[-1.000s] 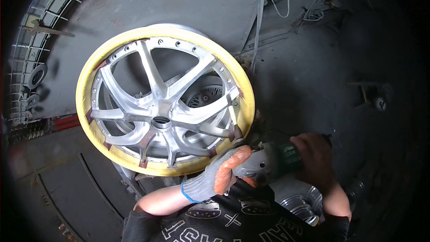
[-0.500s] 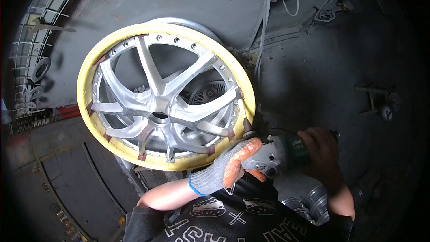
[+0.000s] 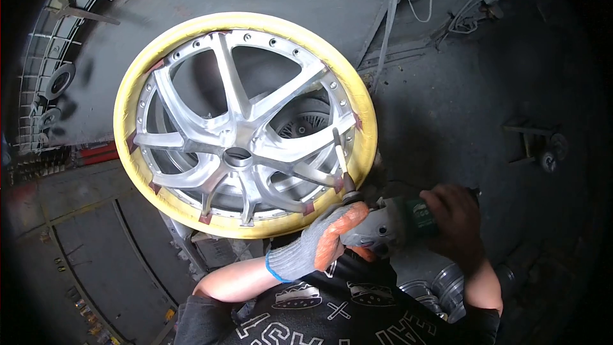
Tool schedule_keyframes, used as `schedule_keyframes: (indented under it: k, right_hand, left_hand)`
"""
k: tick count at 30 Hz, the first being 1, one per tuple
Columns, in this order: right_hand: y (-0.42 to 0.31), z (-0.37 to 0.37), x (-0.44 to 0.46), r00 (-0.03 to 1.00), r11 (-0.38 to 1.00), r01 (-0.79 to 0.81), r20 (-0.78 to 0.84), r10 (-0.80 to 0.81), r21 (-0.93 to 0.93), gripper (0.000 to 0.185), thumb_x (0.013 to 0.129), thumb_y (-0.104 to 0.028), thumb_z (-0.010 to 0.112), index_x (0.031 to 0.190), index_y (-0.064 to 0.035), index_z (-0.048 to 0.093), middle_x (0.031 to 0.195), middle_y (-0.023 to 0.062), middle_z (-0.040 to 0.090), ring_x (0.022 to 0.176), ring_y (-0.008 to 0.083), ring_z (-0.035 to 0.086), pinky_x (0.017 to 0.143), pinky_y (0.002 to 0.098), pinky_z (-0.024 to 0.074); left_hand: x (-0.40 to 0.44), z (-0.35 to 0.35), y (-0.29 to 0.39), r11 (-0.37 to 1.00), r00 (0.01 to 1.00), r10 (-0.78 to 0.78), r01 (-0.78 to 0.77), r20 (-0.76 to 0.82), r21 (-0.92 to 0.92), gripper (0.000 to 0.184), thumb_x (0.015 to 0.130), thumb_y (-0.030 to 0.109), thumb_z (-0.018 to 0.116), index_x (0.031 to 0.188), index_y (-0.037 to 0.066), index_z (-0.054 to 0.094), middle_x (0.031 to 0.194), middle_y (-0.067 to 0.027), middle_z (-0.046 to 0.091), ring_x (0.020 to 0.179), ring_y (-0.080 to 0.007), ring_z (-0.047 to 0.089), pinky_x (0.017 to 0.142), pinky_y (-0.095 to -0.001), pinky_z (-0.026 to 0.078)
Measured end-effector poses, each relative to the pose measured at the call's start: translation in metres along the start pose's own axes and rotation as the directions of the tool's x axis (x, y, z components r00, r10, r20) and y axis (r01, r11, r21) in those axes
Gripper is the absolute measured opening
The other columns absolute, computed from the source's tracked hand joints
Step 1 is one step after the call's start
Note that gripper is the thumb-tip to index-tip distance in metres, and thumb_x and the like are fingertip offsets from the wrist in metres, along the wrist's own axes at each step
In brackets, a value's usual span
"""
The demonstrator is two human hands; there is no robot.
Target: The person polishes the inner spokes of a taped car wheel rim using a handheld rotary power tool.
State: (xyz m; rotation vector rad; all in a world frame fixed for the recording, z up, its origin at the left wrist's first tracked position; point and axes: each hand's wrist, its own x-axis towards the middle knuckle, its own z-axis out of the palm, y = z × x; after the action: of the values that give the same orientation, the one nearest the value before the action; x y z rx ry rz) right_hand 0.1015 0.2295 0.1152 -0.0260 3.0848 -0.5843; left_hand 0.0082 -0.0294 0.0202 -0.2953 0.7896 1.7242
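A silver alloy wheel has yellow tape around its rim and dark red patches at the spoke ends. My left hand, in a grey and orange glove, is closed around the front of a green and grey power tool. The bare right hand grips the tool's green body from the right. A pale, slender bit points up from the tool and lies over the wheel's lower right part, by a spoke; whether it touches the metal I cannot tell.
A wire rack with small wheels hangs at the far left. Cables run along the upper right. Further metal wheels lie below the tool. A small stand is at the right. Another wheel shows behind the spokes.
The wheel appears slightly higher and further right, its tilt a little changed. The tool and both hands moved right, then slightly back left, and the bit's tip shifted against the spokes.
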Motion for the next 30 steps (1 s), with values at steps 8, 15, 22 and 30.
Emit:
schedule_keyframes:
  k: [8,15,22,30]
  right_hand:
    - [-0.03,0.007,0.0,0.999,1.0,-0.006,0.047,0.006,0.001,0.071,0.056,-0.018,0.076,0.124,-0.0088,0.06,0.106,0.0137,0.06,0.097,0.0349,0.062,0.087,0.0488,0.051]
    - [-0.059,0.014,-0.001,0.995,1.0,-0.012,0.099,0.012,-0.001,0.073,0.057,-0.022,0.079,0.126,-0.0095,0.058,0.108,0.0132,0.059,0.099,0.0345,0.062,0.088,0.0487,0.0507]
    - [-0.09,0.024,0.003,0.996,0.999,-0.04,0.083,0.039,0.011,0.073,0.055,-0.02,0.078,0.125,-0.0099,0.059,0.106,0.0127,0.059,0.097,0.0339,0.062,0.088,0.0474,0.0512]
    - [-0.123,0.033,0.012,0.995,0.998,-0.061,0.08,0.06,0.007,0.071,0.055,-0.014,0.075,0.124,-0.0074,0.059,0.103,0.013,0.058,0.093,0.0323,0.062,0.084,0.046,0.0514]
  left_hand:
    - [-0.026,-0.031,-0.001,0.954,1.0,-0.007,-0.001,0.027,0.299,0.041,0.101,0.02,0.056,0.138,0.003,0.05,0.129,-0.0144,0.061,0.116,-0.0258,0.062,0.095,-0.0407,0.054]
    - [-0.051,-0.025,0.034,0.992,0.987,-0.118,0.121,0.11,-0.022,0.042,0.101,0.028,0.054,0.135,0.002,0.053,0.13,-0.0185,0.061,0.116,-0.0337,0.064,0.09,-0.0497,0.057]
    - [-0.069,-0.053,0.041,0.987,0.993,-0.107,0.101,0.042,0.124,0.043,0.102,0.031,0.054,0.135,0.003,0.054,0.132,-0.018,0.06,0.116,-0.0355,0.064,0.089,-0.0522,0.057]
    - [-0.09,-0.049,0.075,0.969,0.971,-0.239,0.237,-0.015,-0.063,0.048,0.098,0.029,0.057,0.138,0.003,0.052,0.135,-0.0173,0.06,0.121,-0.0333,0.061,0.101,-0.0515,0.051]
